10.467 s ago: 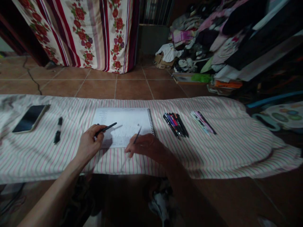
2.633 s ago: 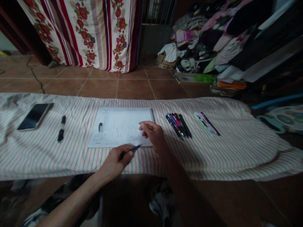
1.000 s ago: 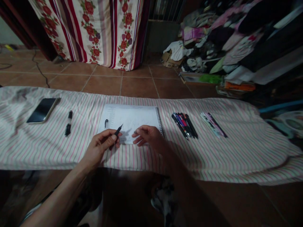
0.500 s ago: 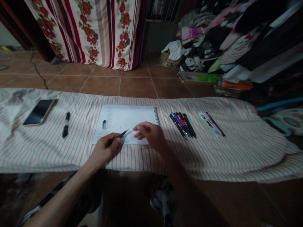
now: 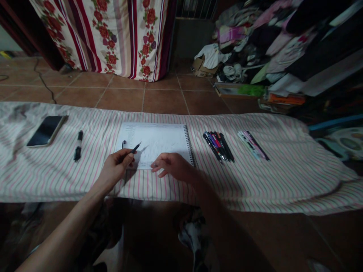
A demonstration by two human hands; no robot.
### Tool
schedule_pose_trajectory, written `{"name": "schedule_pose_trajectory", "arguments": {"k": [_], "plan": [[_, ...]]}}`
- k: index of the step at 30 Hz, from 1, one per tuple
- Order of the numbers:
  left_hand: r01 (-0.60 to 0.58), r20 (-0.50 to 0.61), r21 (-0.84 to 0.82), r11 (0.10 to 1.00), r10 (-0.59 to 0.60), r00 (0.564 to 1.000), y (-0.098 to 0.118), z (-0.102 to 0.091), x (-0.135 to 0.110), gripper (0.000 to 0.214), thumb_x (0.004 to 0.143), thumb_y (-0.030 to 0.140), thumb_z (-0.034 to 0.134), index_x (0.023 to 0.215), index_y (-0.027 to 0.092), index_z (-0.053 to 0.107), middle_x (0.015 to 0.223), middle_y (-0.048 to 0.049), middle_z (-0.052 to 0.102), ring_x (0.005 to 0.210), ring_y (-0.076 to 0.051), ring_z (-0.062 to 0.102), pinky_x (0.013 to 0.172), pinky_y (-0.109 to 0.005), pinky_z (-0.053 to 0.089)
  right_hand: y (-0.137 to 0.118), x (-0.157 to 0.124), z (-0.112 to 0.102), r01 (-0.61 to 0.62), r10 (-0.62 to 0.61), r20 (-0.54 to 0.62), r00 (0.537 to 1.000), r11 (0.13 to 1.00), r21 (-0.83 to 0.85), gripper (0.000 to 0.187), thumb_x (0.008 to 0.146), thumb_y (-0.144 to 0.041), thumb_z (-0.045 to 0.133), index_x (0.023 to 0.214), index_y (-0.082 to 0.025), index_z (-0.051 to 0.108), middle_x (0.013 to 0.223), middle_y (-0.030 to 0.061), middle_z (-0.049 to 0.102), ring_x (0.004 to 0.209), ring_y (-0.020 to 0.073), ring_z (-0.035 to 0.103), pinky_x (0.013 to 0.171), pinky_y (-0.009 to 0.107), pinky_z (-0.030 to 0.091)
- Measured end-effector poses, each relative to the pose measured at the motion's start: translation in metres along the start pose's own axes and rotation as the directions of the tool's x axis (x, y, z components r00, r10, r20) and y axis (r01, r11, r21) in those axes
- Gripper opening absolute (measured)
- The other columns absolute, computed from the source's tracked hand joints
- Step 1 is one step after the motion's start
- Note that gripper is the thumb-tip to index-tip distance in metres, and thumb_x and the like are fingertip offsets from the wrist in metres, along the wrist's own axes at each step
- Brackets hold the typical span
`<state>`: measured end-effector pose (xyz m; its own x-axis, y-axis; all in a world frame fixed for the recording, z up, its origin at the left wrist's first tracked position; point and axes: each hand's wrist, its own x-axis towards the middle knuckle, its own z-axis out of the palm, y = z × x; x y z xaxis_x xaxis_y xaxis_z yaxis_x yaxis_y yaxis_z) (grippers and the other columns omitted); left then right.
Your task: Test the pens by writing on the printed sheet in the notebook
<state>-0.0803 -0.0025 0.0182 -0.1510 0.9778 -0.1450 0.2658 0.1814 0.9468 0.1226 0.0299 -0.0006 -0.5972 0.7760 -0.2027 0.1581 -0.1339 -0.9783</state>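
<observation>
My left hand (image 5: 117, 164) is closed on a slim dark pen (image 5: 136, 148), its pointed end aimed up and to the right above the spiral notebook (image 5: 161, 132). Over the notebook's lower edge, my right hand (image 5: 172, 166) has thumb and forefinger drawn together, the other fingers loosely curled. A small dark bit seems to be at those fingertips, too small to name. A black-and-clear pen cap (image 5: 124, 144) lies on the page's left side, just beyond my left hand. The page carries faint marks and the hands' shadows.
A striped cloth (image 5: 170, 189) covers the low surface. On the left lie a phone (image 5: 47, 131) and a black pen with a pale middle (image 5: 78, 146). To the right are a group of several pens (image 5: 218, 146) and a second group of pastel and dark pens (image 5: 253, 145).
Both hands have moved apart: the left one left and slightly up with the pen, the right one left and down toward the notebook's lower edge. The view has shifted slightly.
</observation>
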Motion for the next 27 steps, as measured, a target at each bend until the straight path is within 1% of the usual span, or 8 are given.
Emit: {"name": "schedule_pose_trajectory", "arguments": {"k": [8, 10, 13, 15, 18, 21, 24, 27], "plan": [[0.0, -0.008, 0.008, 1.0, 0.0, 1.0, 0.004, 0.003, -0.002, 0.027, 0.069, 0.038, 0.06, 0.082, 0.014, 0.064, 0.061, 0.0008, 0.057, 0.058, -0.013, 0.054, 0.059, -0.026, 0.043, -0.006, -0.012, -0.002, 0.154, -0.073, 0.197, 0.978, 0.887, -0.435, 0.021, 0.086, -0.022, 0.049, 0.094, -0.014, 0.067, 0.103, 0.0093, 0.07, 0.1, 0.0196, 0.063, 0.091, 0.035, 0.045], [-0.009, -0.01, 0.011, 1.0, 0.01, 1.0, 0.005, 0.003, -0.002, 0.027, 0.069, 0.038, 0.06, 0.081, 0.014, 0.064, 0.06, 0.0008, 0.057, 0.058, -0.014, 0.054, 0.058, -0.026, 0.043, -0.009, -0.017, -0.002, 0.1, 0.009, 0.319, 0.948, 0.94, -0.325, 0.02, 0.086, -0.025, 0.05, 0.092, -0.014, 0.065, 0.103, 0.0097, 0.07, 0.098, 0.0181, 0.064, 0.086, 0.033, 0.048], [-0.008, -0.003, 0.01, 1.0, 0.008, 1.0, 0.005, 0.003, -0.001, 0.026, 0.07, 0.037, 0.06, 0.081, 0.014, 0.064, 0.06, 0.0009, 0.057, 0.057, -0.013, 0.054, 0.058, -0.026, 0.043, -0.016, -0.024, -0.001, -0.165, 0.157, 0.599, 0.785, 0.985, -0.042, 0.025, 0.085, -0.037, 0.052, 0.082, -0.013, 0.059, 0.087, 0.0077, 0.071, 0.076, 0.014, 0.068, 0.066, 0.025, 0.052], [-0.006, 0.007, 0.013, 1.0, 0.006, 1.0, 0.004, 0.004, -0.001, 0.026, 0.07, 0.037, 0.059, 0.083, 0.014, 0.064, 0.06, 0.0011, 0.057, 0.057, -0.013, 0.054, 0.058, -0.026, 0.044, -0.021, -0.027, -0.002, -0.269, 0.163, 0.631, 0.759, 0.96, 0.076, 0.028, 0.082, -0.042, 0.056, 0.078, -0.014, 0.055, 0.076, 0.0045, 0.07, 0.062, 0.0115, 0.067, 0.054, 0.02, 0.049], [-0.012, 0.017, 0.017, 1.0, 0.011, 1.0, 0.004, 0.005, -0.002, 0.027, 0.071, 0.037, 0.059, 0.084, 0.014, 0.063, 0.06, 0.0011, 0.057, 0.058, -0.013, 0.054, 0.059, -0.026, 0.044, -0.024, -0.025, -0.005, -0.187, 0.114, 0.426, 0.897, 0.973, 0.133, 0.029, 0.08, -0.043, 0.057, 0.078, -0.014, 0.055, 0.063, -0.0002, 0.065, 0.044, 0.0078, 0.059, 0.041, 0.016, 0.043], [-0.015, 0.037, 0.027, 1.0, 0.014, 0.999, 0.004, 0.007, -0.003, 0.026, 0.071, 0.036, 0.059, 0.083, 0.014, 0.063, 0.06, 0.0007, 0.057, 0.059, -0.014, 0.055, 0.059, -0.026, 0.044, -0.019, -0.017, -0.009, -0.039, 0.031, 0.066, 0.997, 0.991, 0.132, 0.026, 0.081, -0.041, 0.056, 0.078, -0.015, 0.057, 0.061, -0.0002, 0.065, 0.042, 0.0077, 0.058, 0.036, 0.016, 0.039], [-0.018, 0.083, 0.055, 0.998, 0.014, 0.996, 0.001, 0.011, -0.005, 0.026, 0.073, 0.037, 0.057, 0.084, 0.015, 0.064, 0.06, 0.0006, 0.058, 0.059, -0.014, 0.055, 0.059, -0.026, 0.043, -0.012, -0.008, -0.013, 0.032, -0.011, -0.28, 0.96, 0.997, 0.072, 0.025, 0.079, -0.04, 0.056, 0.074, -0.015, 0.057, 0.062, 0.0018, 0.065, 0.046, 0.0099, 0.061, 0.037, 0.017, 0.04], [-0.042, 0.149, 0.1, 0.994, 0.026, 0.989, -0.004, 0.015, -0.007, 0.027, 0.076, 0.038, 0.054, 0.087, 0.015, 0.065, 0.063, -0.0001, 0.059, 0.061, -0.015, 0.055, 0.06, -0.026, 0.043, -0.007, -0.002, -0.014, 0.072, -0.072, -0.435, 0.897, 0.997, -0.015, 0.026, 0.079, -0.04, 0.055, 0.072, -0.015, 0.057, 0.063, 0.003, 0.066, 0.049, 0.011, 0.062, 0.04, 0.018, 0.043]]}}
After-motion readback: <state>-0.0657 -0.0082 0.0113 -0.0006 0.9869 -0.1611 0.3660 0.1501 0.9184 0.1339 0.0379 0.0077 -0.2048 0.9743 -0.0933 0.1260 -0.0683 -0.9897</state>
